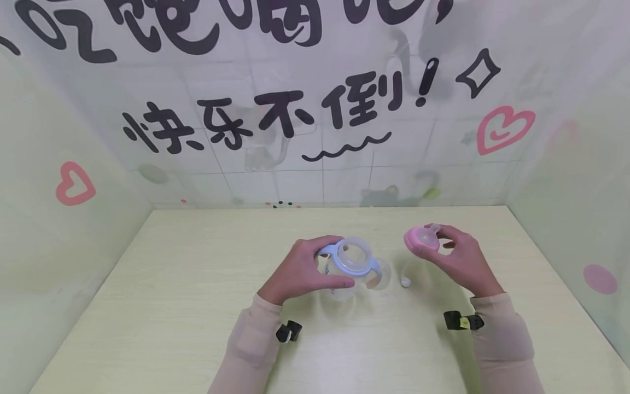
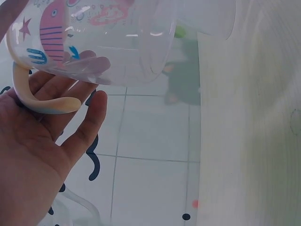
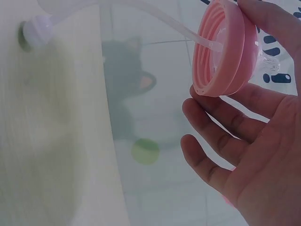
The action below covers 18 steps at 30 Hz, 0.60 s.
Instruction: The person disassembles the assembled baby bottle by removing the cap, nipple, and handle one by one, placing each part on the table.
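My left hand [image 1: 315,268] grips a clear baby bottle [image 1: 342,282] around its body and handle. The bottle has an open top and a light blue ring [image 1: 353,268] with two curved handles; one handle [image 2: 47,103] lies over the palm in the left wrist view. Pink and blue sea prints mark its side. To its right, my right hand [image 1: 460,260] pinches a pink screw collar [image 3: 221,52] between thumb and fingers. A clear teat [image 1: 433,232] points out of one side. From the threaded side trails a thin straw [image 3: 160,16] ending in a white weighted ball [image 3: 37,32].
A clear dome cover [image 1: 385,275] shows just right of the bottle, partly behind its handle. Pale wood tabletop [image 1: 172,306] spreads beneath both hands. A printed curtain-like wall [image 1: 275,186] stands behind it, with side walls [image 1: 566,219] left and right.
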Available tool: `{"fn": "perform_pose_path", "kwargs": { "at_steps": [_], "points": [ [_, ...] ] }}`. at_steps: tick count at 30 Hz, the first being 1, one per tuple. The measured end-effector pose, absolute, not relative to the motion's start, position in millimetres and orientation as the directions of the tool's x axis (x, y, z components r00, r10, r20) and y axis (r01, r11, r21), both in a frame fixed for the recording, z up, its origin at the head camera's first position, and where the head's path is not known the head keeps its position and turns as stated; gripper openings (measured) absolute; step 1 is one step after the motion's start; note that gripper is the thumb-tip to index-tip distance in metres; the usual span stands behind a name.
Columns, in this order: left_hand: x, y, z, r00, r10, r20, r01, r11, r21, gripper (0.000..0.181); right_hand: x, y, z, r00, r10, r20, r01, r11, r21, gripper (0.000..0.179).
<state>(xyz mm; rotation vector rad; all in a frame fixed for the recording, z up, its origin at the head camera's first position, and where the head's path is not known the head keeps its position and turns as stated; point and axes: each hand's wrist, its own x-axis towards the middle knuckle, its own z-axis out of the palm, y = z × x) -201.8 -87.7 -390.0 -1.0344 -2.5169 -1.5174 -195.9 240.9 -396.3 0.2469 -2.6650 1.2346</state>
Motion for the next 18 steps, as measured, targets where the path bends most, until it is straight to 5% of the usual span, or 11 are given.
{"fn": "perform_pose_path", "kwargs": {
  "at_steps": [18],
  "points": [
    [-203.7,-87.3,-391.5,-0.774,0.522,0.358,0.561,0.303,0.771,0.06,-207.5,252.8,-420.9,-0.986,-0.057,0.158,-0.156,0.659,-0.736,0.048]
  ]
}}
